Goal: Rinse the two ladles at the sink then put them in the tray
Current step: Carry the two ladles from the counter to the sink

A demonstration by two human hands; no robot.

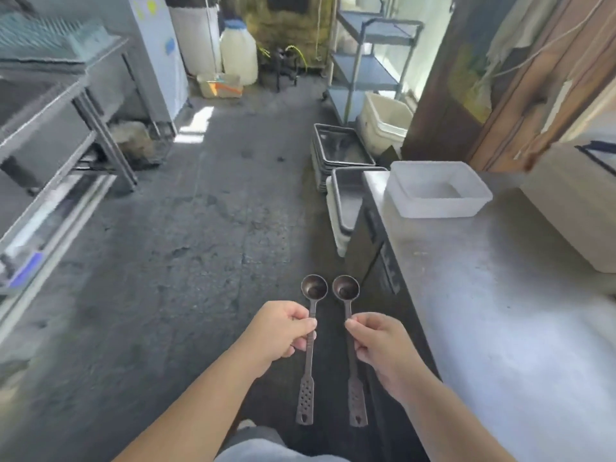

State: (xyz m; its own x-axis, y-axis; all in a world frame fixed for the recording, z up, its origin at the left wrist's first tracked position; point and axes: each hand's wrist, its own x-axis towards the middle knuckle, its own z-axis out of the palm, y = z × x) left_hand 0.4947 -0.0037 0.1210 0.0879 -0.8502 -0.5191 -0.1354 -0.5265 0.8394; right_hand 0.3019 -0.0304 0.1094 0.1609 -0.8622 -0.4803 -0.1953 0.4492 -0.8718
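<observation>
I hold two small dark metal ladles side by side over the concrete floor, bowls pointing away from me. My left hand point(283, 328) pinches the stem of the left ladle point(313, 287). My right hand point(380, 341) pinches the stem of the right ladle point(345, 288). Both perforated handle ends hang toward me below the hands. A white plastic tray point(473, 208) sits on the steel counter point(500, 311) to my right. No sink is clearly in view.
Steel tables and shelves point(50, 128) line the left side. Stacked dark bins point(333, 145) and a white tub point(383, 121) stand on the floor ahead right, by a wheeled rack point(366, 61). A white jug point(238, 51) stands at the far end.
</observation>
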